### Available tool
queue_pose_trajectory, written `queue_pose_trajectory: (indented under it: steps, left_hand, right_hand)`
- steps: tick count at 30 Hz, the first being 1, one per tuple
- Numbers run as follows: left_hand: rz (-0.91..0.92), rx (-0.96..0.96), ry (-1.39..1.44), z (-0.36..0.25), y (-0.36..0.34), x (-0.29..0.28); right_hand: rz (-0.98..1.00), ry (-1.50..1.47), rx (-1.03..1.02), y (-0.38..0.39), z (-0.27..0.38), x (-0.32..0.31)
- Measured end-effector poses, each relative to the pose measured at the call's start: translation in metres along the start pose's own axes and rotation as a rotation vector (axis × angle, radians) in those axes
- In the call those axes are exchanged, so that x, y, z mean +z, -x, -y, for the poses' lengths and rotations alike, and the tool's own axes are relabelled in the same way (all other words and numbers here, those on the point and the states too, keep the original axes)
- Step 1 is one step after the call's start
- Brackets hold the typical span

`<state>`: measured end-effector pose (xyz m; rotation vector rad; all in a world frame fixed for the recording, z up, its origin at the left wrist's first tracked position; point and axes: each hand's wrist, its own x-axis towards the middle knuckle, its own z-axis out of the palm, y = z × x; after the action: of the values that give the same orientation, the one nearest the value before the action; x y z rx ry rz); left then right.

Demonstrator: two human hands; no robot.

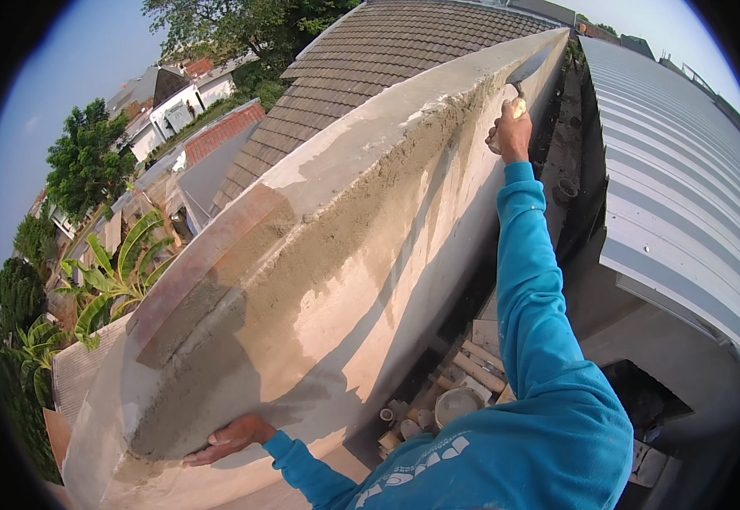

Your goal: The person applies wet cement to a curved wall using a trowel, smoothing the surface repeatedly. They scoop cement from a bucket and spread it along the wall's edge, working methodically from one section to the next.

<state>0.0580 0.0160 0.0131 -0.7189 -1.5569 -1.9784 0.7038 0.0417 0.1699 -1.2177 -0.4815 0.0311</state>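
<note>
We've R grip closed round trowel near far end of part-plastered wall; L grip empty, held flat, prob. touching its near end; tiled roof beyond, metal roof to R, bucket below

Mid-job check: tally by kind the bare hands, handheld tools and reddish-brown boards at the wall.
Bare hands: 2 (left hand, right hand)
Handheld tools: 1 (trowel, in the right hand)
Reddish-brown boards: 1 (board along the wall's top)
Total: 4
</note>
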Motion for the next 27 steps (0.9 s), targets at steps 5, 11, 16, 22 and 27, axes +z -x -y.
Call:
queue_pose_trajectory:
  steps: [5,11,16,22,27]
  left_hand:
    - [0.031,0.043,0.002,0.009,0.006,0.003]
    - [-0.009,0.028,-0.008,0.015,0.001,0.000]
    - [0.013,0.031,0.042,0.011,0.007,0.006]
    - [0.026,0.195,-0.070,0.032,0.006,0.004]
    - [-0.003,0.259,0.007,0.038,0.010,0.011]
  right_hand:
    - [0.127,0.305,-0.025,-0.023,-0.031,-0.013]
    - [-0.045,0.211,-0.083,0.004,0.005,0.009]
    - [0.156,0.086,0.364,-0.038,-0.038,-0.026]
    - [0.120,-0.064,0.271,0.043,-0.061,-0.078]
    - [0.243,0.218,0.605,0.177,-0.125,-0.194]
